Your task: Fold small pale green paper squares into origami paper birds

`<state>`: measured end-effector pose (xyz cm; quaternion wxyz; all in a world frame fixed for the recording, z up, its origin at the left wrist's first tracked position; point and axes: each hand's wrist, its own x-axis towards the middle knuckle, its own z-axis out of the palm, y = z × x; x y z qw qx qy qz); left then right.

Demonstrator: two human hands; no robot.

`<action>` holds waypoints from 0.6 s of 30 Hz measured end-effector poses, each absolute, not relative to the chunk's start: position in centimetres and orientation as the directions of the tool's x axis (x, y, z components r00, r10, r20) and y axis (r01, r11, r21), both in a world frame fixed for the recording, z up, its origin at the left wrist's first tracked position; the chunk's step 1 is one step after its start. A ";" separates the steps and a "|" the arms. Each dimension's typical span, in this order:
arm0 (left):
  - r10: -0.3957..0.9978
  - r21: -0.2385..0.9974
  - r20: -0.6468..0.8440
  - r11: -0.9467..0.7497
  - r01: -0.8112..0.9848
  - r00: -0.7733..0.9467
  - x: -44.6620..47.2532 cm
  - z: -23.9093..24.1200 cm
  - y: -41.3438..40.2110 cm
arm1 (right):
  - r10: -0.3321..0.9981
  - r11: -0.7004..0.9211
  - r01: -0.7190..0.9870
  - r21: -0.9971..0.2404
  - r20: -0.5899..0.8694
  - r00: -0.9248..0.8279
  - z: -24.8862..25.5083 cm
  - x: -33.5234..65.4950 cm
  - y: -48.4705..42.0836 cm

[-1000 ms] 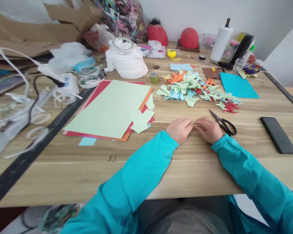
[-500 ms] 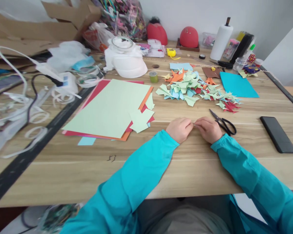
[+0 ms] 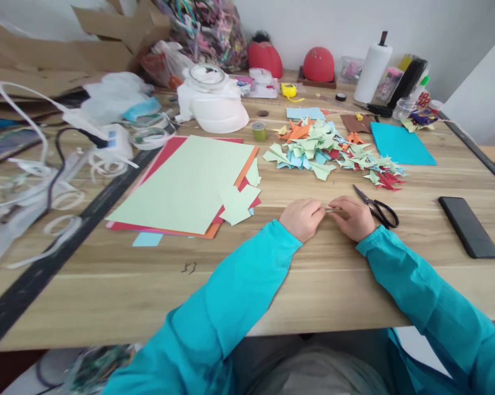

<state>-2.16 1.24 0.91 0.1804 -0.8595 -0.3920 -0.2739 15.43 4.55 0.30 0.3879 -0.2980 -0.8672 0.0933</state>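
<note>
My left hand (image 3: 303,220) and my right hand (image 3: 353,217) meet over the table, fingertips pinched close together. Between them shows a thin, pale piece of folded paper (image 3: 330,210), mostly covered by the fingers. Black-handled scissors (image 3: 377,208) lie beside my right hand, blades toward the back left. Beyond my hands is a heap of folded paper figures (image 3: 313,140) in pale green, orange, blue and red. To the left of my left hand, cut pale green paper pieces (image 3: 237,204) overlap the corner of a stack of coloured sheets (image 3: 185,181).
A black phone (image 3: 470,226) lies at the right. Behind the heap is a blue sheet (image 3: 401,144). A green thread spool (image 3: 259,131) stands near a white plastic-wrapped bundle (image 3: 214,107). White cables and a power adapter (image 3: 118,144) crowd the left side.
The fingers of my right hand have shifted slightly, and a little more of the pale paper shows between the fingertips. Everything on the table stays in place.
</note>
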 end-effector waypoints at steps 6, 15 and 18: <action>0.578 -0.081 0.601 -0.643 0.762 0.552 -2.2 1.1 1.2 | 0.564 0.823 0.437 -0.363 0.608 -0.558 0.1 15.5 4.4; 0.512 -0.131 0.628 -0.673 0.728 0.586 -2.1 1.1 1.2 | 0.492 0.864 0.426 -0.267 0.624 -0.607 0.2 15.5 4.2; 0.492 -0.148 0.619 -0.692 0.706 0.612 -2.2 1.2 1.2 | 0.477 0.873 0.430 -0.231 0.591 -0.651 0.6 15.5 4.0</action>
